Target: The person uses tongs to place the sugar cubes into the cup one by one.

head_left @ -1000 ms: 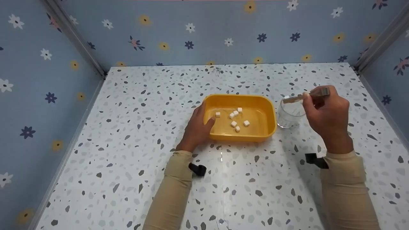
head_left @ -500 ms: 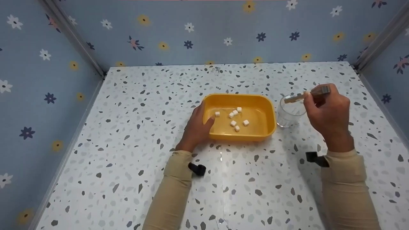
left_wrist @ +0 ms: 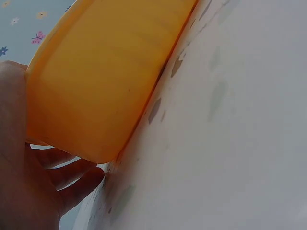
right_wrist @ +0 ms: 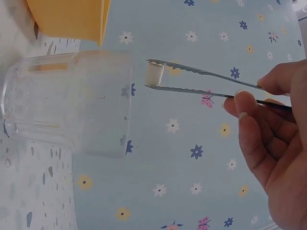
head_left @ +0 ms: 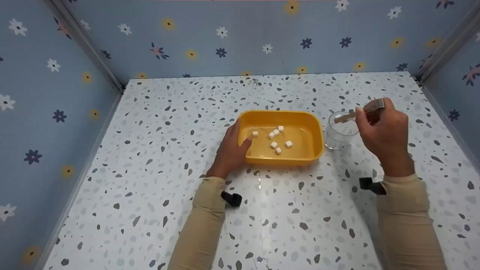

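Note:
My left hand [head_left: 232, 150] grips the left end of a yellow plastic tub [head_left: 285, 160], thumb over the rim and fingers outside along the wall [left_wrist: 105, 86]. Several small white cubes [head_left: 274, 145] lie scattered on the tub's floor. To the tub's right stands a clear drinking glass [head_left: 337, 140], upright. Over its mouth, my right hand [head_left: 388, 127] pinches a pair of metal tongs [head_left: 348, 117] between thumb and fingers. In the right wrist view, one white cube [right_wrist: 154, 74] sits between the tong tips, just above the glass rim [right_wrist: 128, 103].
A white speckled tabletop [head_left: 168, 157] carries everything. Blue flowered panels [head_left: 255, 33] enclose the table at the back and both sides. The glass stands close beside the tub's right end.
The tongs have turned slightly in my right hand, and their tips have shifted a little right over the glass. The cube at the tips no longer shows in the head view. My left hand stays put.

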